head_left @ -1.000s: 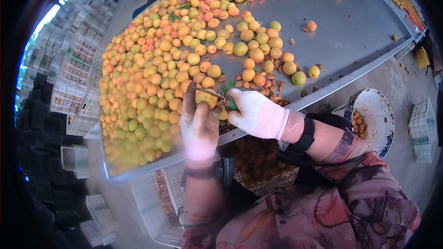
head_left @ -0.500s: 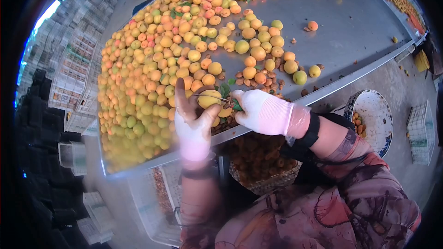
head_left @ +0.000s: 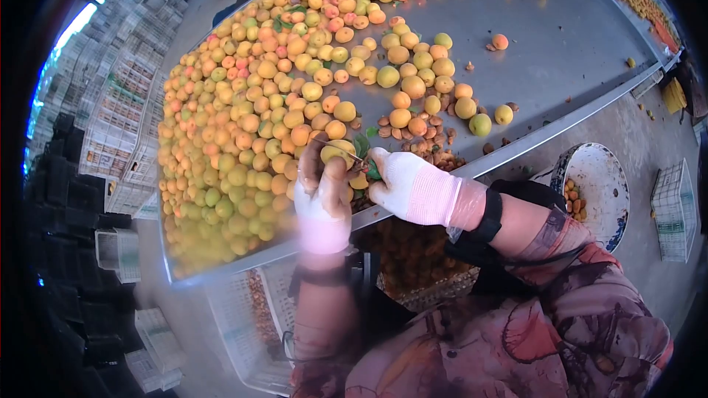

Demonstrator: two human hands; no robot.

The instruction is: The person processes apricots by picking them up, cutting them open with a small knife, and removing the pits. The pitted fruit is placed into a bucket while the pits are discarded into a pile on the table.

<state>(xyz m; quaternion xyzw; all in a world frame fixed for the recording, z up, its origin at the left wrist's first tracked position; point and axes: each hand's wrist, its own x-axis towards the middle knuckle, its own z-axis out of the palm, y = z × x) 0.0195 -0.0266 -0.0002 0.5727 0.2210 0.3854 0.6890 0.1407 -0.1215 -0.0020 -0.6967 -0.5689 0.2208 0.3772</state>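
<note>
In the head view, the gloved left hand (head_left: 322,195) has its grip curled around a yellow fruit (head_left: 337,152) near the centre of the frame. Just right of it, the gloved right hand (head_left: 411,186) has its grip wrapped around the green handle of a knife (head_left: 373,170), whose blade crosses the fruit. Both are over the near edge of the metal tabletop (head_left: 549,44); a white basin (head_left: 613,191) stands at the right.

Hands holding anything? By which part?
Right hand: knife-like tool, by its green end. Left hand: yellow fruit, apparently by its sides; contact partly hidden.
</note>
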